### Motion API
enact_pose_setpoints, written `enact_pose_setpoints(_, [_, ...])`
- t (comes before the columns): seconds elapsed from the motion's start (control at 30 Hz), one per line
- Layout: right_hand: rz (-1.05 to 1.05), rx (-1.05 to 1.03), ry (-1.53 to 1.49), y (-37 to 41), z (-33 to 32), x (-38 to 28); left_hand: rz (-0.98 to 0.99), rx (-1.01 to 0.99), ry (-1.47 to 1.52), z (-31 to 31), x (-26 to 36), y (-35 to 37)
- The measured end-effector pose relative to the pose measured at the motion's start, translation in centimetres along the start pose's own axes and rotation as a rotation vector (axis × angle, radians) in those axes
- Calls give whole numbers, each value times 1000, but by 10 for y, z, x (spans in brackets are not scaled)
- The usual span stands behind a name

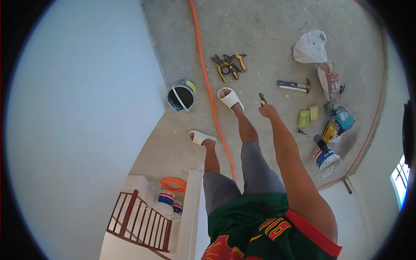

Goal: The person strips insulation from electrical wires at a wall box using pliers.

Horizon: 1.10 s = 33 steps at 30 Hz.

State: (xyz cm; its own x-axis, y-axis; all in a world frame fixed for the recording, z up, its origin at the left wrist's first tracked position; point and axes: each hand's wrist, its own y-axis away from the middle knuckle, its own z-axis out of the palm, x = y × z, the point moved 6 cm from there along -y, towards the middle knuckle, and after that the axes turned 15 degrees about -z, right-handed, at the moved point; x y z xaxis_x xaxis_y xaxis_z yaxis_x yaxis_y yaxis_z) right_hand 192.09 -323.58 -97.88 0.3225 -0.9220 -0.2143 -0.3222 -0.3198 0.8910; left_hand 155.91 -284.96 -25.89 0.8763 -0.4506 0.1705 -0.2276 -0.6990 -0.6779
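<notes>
My right hand (268, 111) is closed around a small black and yellow hand tool (262, 99), whose dark end sticks out past my fingers; its exact kind is too small to make out. The arm reaches down beside my right leg, above the concrete floor. My left hand does not show. Beyond my feet lies a pile of pliers and other hand tools (229, 66) with yellow, black and orange handles. To the right of the held tool are a hammer (294, 86), a screwdriver (302, 132) and two small green and yellow packs (304, 118).
An orange hose (203, 65) runs across the floor past my sandals. A bucket (189, 90) stands by the white wall at left. At right are a white plastic bag (310, 47), printed bags (340, 116) and a paint pail (326, 159). A railing (141, 221) is at lower left.
</notes>
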Motion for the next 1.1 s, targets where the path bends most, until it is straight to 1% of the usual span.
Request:
enact_pose_setpoints(0.03, [-13,-30,35,-33,6,3,-110,-253,71,75,9,86])
enact_pose_setpoints(0.1, [-60,52,40,-87,31,10,-376,-769,117,213,16,258])
enact_pose_setpoints(0.13, [-77,107,69,-112,47,15,-493,-987,108,269,15,335])
enact_pose_setpoints(0.17, [-101,166,94,-137,63,18,-594,-1163,75,316,15,405])
enact_pose_setpoints(0.23, [-122,287,112,-181,95,20,-734,-1410,16,380,7,509])
enact_pose_setpoints(0.27, [-113,351,106,-197,106,21,-788,-1492,-6,404,1,544])
enact_pose_setpoints(0.3, [-102,416,99,-207,115,22,-835,-1560,-31,423,-3,573])
enact_pose_setpoints(0.37, [-133,627,222,-216,125,13,-901,-1627,-57,450,-13,610])
enact_pose_setpoints(0.4, [-153,733,287,-216,125,6,-926,-1643,-64,459,-16,624])
enact_pose_setpoints(0.5, [-423,795,347,-223,117,-51,-985,-1666,-68,473,-30,645])
enact_pose_setpoints(0.57, [-578,496,143,-259,131,-94,-1021,-1666,-69,475,-36,653])
enact_pose_setpoints(0.67, [-346,573,59,-287,124,-150,-1048,-1669,-75,478,-44,658])
enact_pose_setpoints(0.77, [-99,509,-33,-308,113,-156,-1050,-1642,-57,478,-51,648])
enact_pose_setpoints(0.87, [-255,475,128,-304,113,-172,-1052,-1643,-47,483,-48,639])
enact_pose_setpoints(0.97, [-260,588,70,-281,92,-182,-1014,-1634,-29,473,-41,614])
enact_pose_setpoints(1.07, [-171,559,-42,-249,43,-178,-953,-1635,0,451,-25,578])
enact_pose_setpoints(1.1, [-177,513,-12,-233,27,-174,-927,-1636,12,442,-17,563])
